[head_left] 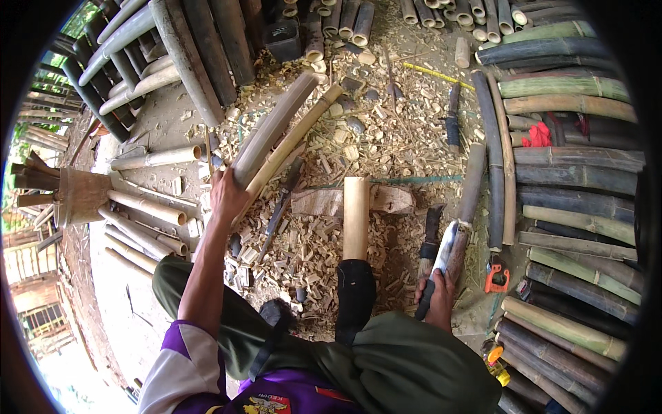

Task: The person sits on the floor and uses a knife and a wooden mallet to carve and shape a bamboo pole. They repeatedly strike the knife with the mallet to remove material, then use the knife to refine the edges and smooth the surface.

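Observation:
My left hand [229,196] is closed around the near end of a grey bamboo pole [276,127]. A paler bamboo pole [293,145] lies along its right side. On the right, my right hand [440,298] grips the black handle of a large knife [447,245], its shiny blade pointing away from me. Just beside the blade is a grey-brown bamboo length [472,181]; whether my hand touches it is hidden. Between my hands, a peeled bamboo piece [356,219] rests across a wooden block [307,203], its near end meeting a black-covered shape [355,293].
Wood chips [345,145] cover the ground. Dark-handled blades lie near the block, including one [278,210] at its left. Bamboo poles [572,157] are stacked along the right, near an orange-handled tool [496,276]. More cut bamboo [162,157] lies at left, beside a bucket [84,196].

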Action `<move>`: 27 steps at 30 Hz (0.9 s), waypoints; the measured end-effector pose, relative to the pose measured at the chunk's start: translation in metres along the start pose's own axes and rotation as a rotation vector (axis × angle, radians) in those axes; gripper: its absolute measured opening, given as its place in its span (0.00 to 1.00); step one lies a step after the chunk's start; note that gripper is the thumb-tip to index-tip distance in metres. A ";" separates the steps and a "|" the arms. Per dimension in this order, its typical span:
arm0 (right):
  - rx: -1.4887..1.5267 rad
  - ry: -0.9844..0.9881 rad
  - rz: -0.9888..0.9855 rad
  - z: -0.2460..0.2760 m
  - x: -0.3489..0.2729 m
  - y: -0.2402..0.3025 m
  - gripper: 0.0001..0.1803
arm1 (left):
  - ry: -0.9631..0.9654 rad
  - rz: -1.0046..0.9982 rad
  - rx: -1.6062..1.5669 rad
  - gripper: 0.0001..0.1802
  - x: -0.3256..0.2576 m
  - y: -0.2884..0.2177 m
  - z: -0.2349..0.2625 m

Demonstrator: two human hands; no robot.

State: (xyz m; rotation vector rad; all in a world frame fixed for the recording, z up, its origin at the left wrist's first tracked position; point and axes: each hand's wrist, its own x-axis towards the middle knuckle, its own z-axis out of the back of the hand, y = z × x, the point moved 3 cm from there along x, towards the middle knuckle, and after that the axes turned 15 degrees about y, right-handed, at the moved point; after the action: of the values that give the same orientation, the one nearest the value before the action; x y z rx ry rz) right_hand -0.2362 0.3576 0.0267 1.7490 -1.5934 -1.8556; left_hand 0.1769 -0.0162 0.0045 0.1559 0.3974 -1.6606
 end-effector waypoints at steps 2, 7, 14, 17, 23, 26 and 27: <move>0.023 -0.009 0.076 -0.015 0.010 0.006 0.12 | -0.120 0.014 -0.004 0.43 -0.023 -0.010 -0.003; 0.163 0.135 0.280 -0.083 0.041 0.007 0.23 | 0.663 -0.614 -0.488 0.50 -0.124 -0.207 0.004; -1.176 -0.234 0.287 -0.018 0.034 0.028 0.40 | 0.290 -0.786 -0.497 0.10 -0.086 -0.164 -0.037; -1.478 -0.580 -0.248 0.080 0.019 -0.012 0.45 | 0.529 -0.820 -0.348 0.12 -0.034 -0.132 0.006; -1.097 -0.306 0.034 0.151 0.014 -0.077 0.37 | 0.635 -0.677 0.025 0.25 0.014 -0.128 0.017; -0.497 -0.227 0.126 0.146 0.006 -0.067 0.32 | 0.665 -0.611 0.113 0.32 0.018 -0.135 0.011; -0.356 -0.185 0.092 0.142 0.000 -0.062 0.31 | 0.652 -0.611 0.125 0.34 0.018 -0.137 0.011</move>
State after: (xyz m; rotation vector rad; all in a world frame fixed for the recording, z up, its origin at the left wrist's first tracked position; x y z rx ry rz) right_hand -0.3147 0.4661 -0.0519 1.3676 -1.2695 -2.1471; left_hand 0.0415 -0.0255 0.0316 0.7389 0.8963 -2.2181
